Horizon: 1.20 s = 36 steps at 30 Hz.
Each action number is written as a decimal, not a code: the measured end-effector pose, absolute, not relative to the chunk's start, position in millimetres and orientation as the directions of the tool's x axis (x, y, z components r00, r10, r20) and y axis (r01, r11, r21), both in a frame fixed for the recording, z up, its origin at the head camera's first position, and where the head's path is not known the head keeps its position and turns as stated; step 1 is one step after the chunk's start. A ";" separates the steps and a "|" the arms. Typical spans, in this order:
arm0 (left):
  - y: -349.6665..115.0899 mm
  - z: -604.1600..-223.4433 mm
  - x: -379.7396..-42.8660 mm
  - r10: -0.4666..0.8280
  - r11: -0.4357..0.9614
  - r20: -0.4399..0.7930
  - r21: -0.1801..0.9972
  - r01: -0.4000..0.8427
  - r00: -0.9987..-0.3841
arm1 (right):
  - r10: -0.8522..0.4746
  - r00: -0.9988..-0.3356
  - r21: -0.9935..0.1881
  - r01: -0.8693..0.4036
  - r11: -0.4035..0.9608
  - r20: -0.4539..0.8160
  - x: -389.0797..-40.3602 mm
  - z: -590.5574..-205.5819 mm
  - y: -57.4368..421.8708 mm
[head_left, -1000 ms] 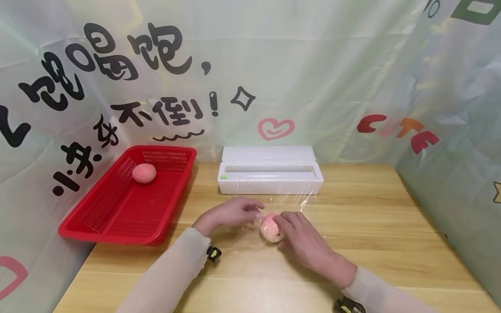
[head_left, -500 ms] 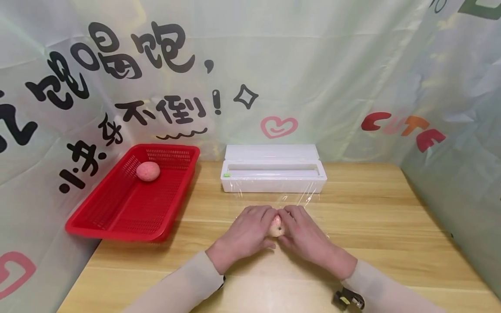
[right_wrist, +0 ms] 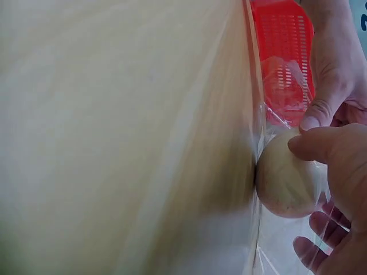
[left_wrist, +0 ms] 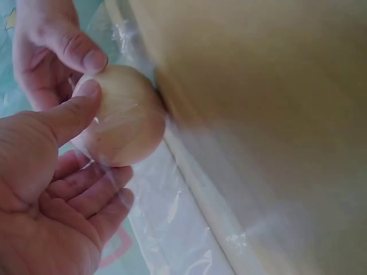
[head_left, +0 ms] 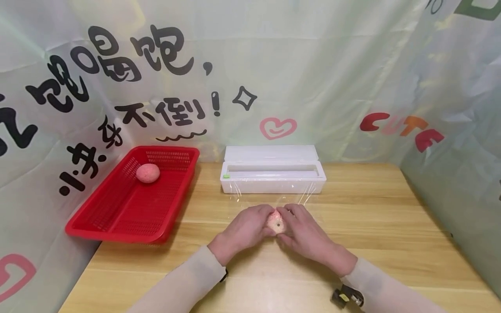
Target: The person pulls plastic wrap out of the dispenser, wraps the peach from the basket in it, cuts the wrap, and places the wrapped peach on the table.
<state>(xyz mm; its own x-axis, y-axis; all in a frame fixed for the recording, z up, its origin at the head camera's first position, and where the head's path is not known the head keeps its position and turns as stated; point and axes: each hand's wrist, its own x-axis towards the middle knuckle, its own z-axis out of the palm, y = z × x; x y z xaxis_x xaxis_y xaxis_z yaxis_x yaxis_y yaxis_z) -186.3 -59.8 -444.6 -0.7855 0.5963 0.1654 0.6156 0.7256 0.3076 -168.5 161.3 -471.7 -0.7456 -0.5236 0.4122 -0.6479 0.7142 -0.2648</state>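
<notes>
Both hands hold a pink-and-cream peach (head_left: pixel 277 224) on the wooden table. My left hand (head_left: pixel 244 228) grips its left side, and my right hand (head_left: pixel 307 230) grips the right. In the left wrist view the thumbs lie on the pale face of the peach (left_wrist: pixel 123 123), with fingers curled behind it. Clear cling film (left_wrist: pixel 172 215) is around the peach, some of it caught under the fingers. The film stretches back to a white cling film dispenser (head_left: pixel 272 153) with its lid up. How far the film wraps the far side is hidden by the hands.
At the left stands a red plastic basket (head_left: pixel 156 238) with another pink peach (head_left: pixel 148 173) in its back part. Printed cloth (head_left: pixel 332 78) hangs behind and along both sides of the wooden table (head_left: pixel 372 243). A small green piece (head_left: pixel 226 176) sits on the dispenser's left end.
My left hand has come in from beside the peach and now grips it together with the right hand. Over the last half second the fingers have drawn in closer around it.
</notes>
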 end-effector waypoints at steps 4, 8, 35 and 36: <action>-61.7 -440.5 -192.5 0.556 0.728 0.096 0.423 0.540 -0.825 | -0.516 -0.721 -0.227 -0.659 0.717 0.462 -169.5 -472.0 165.8; -63.5 -436.5 -203.3 0.540 0.717 0.039 0.501 0.484 -0.841 | -0.545 -0.642 -0.128 -0.702 0.700 0.539 -172.6 -470.9 168.0; -79.7 -433.5 -248.5 0.623 0.560 -0.101 0.750 0.352 -0.776 | -0.537 -0.781 -0.303 -0.621 0.723 0.318 -215.2 -461.5 154.7; -81.6 -433.4 -248.6 0.633 0.561 -0.100 0.742 0.366 -0.768 | -0.546 -0.780 -0.297 -0.623 0.724 0.305 -217.3 -460.0 155.0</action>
